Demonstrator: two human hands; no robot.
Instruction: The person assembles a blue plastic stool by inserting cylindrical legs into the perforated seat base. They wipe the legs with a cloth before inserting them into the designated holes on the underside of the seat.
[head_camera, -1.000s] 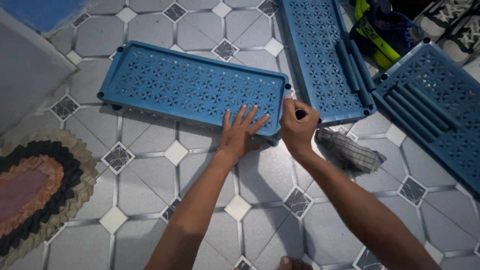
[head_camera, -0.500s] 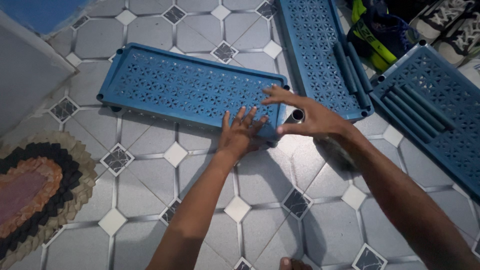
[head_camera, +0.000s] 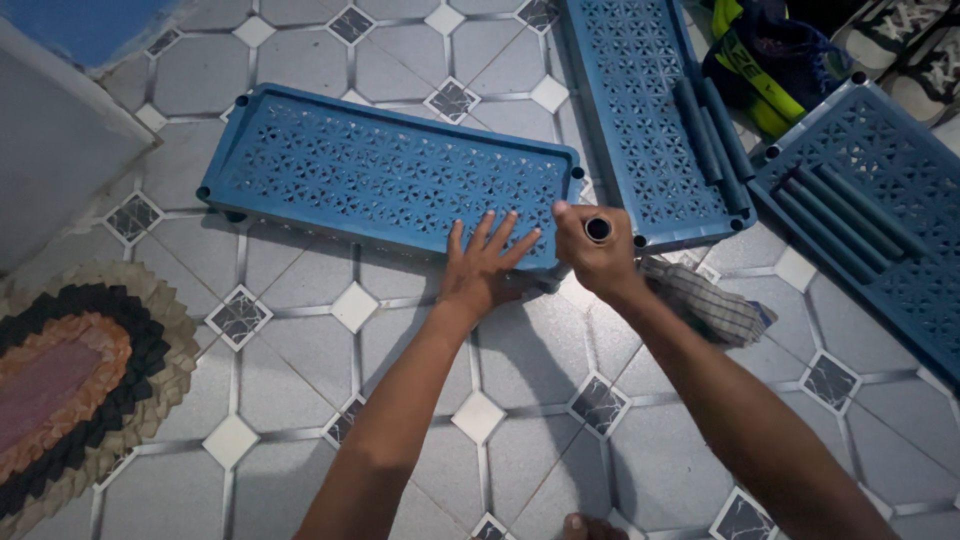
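Gripping a short blue plastic tube (head_camera: 598, 229) upright, the right hand (head_camera: 595, 252) has its fingers curled fully round it, so that only the tube's open dark end shows above the fist. The tube stands just at the near right corner of the perforated blue shelf panel (head_camera: 390, 175), close to one of the round corner sockets; whether its lower end already sits in the socket is hidden by the hand. The left hand (head_camera: 482, 268) lies flat, fingers spread and straight, pressing on the near edge of the same panel beside the right hand, and holds nothing.

Judging from how things lie, the assembly looks to be at an early stage. This panel rests flat on the tiled floor (head_camera: 300, 330), and its other visible corner sockets look empty, with no posts standing in them. A second shelf panel (head_camera: 630, 80) lies behind the right hand with several loose tubes (head_camera: 712, 130) resting on it, and a third panel (head_camera: 880, 210) to the right carries more tubes too, all unfitted. So one post seems to be in hand at the first corner, and the remaining posts and the stacking of panels appear still undone.

A checked cloth (head_camera: 705, 300) lies on the floor just right of the right wrist, shoes (head_camera: 770, 55) sit at the upper right, and a heart-shaped rug (head_camera: 70, 380) lies at the left.
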